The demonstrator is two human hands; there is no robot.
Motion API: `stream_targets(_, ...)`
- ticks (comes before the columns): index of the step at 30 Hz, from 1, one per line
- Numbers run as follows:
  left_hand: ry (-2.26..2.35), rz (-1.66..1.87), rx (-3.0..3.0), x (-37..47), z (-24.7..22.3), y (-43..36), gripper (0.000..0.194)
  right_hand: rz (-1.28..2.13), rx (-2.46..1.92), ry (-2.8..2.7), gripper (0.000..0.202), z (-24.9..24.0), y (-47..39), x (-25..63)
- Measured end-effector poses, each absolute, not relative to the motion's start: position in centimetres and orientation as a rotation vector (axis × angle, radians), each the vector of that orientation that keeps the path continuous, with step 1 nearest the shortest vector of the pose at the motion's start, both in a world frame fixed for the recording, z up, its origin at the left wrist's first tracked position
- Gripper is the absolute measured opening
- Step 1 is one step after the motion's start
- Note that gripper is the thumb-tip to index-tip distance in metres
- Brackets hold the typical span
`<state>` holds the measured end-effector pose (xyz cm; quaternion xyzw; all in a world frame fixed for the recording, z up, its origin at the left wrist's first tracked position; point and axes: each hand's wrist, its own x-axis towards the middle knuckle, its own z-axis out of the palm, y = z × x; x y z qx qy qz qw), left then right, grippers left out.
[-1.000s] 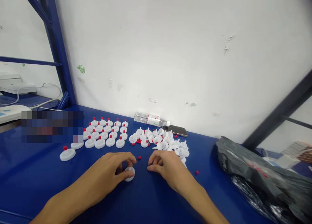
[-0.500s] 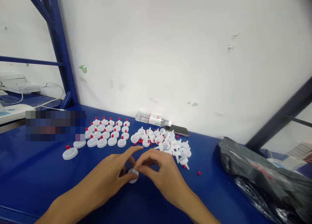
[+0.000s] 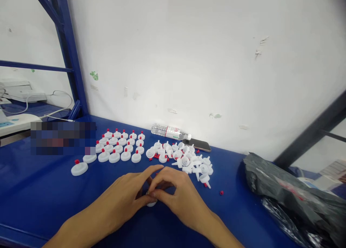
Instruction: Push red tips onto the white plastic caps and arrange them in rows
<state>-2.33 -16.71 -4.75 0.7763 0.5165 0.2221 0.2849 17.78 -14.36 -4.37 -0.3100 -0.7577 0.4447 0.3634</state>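
Low over the blue table, my left hand (image 3: 127, 190) is closed round the rim of a white spout cap (image 3: 151, 204), mostly hidden by fingers. My right hand (image 3: 177, 192) pinches right against it, thumb and fingertips meeting my left thumb; what sits in that pinch is hidden. Beyond my hands to the left stand rows of white spout caps (image 3: 114, 157) with red tips on top. A loose heap of white spout caps (image 3: 186, 161) without tips lies past my right hand, with small red tips (image 3: 157, 156) scattered among them.
A clear plastic bottle (image 3: 171, 132) lies by the wall beside a dark phone (image 3: 198, 144). One red tip (image 3: 221, 192) is alone on the right. A grey plastic bag (image 3: 286, 190) covers the right side. Blue metal posts (image 3: 70, 53) rise at left, near a white power strip (image 3: 20, 124).
My right fingers have come down closer over the white spout cap, and the two hands are now tighter together. Less of the cap shows. The view has shifted slightly.
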Motion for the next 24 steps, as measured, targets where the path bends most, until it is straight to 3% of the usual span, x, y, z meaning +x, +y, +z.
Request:
stream_targets(7, 1.458, 0.687, 2.261, -4.4, -5.8, -16.9, 0.060, 1.159, -0.872, -1.985, 0.011, -4.2, -14.4, 18.0)
stream_targets(10, 1.424, 0.709, 2.327, -4.8, -4.7, -17.3, 0.045, 1.090, -0.901, -2.018, 0.016, -3.9, -14.4, 18.0)
stream_targets(15, 1.344, 0.721, 2.409, -4.2, -3.9, -17.6, 0.025, 1.263, -0.890, -1.893, 0.036, -4.4, -14.3, 17.9)
stream_targets(19, 1.310, 0.691, 2.476, -4.2, -5.3, -17.3, 0.029, 1.350, -0.855, -1.889, 0.043, -5.2, -14.1, 17.9)
stream_targets(24, 1.436, 0.592, 2.441, -5.0, -5.4, -16.9, 0.029, 1.357, -0.838, -1.919, 0.033, -4.3, -14.0, 18.5)
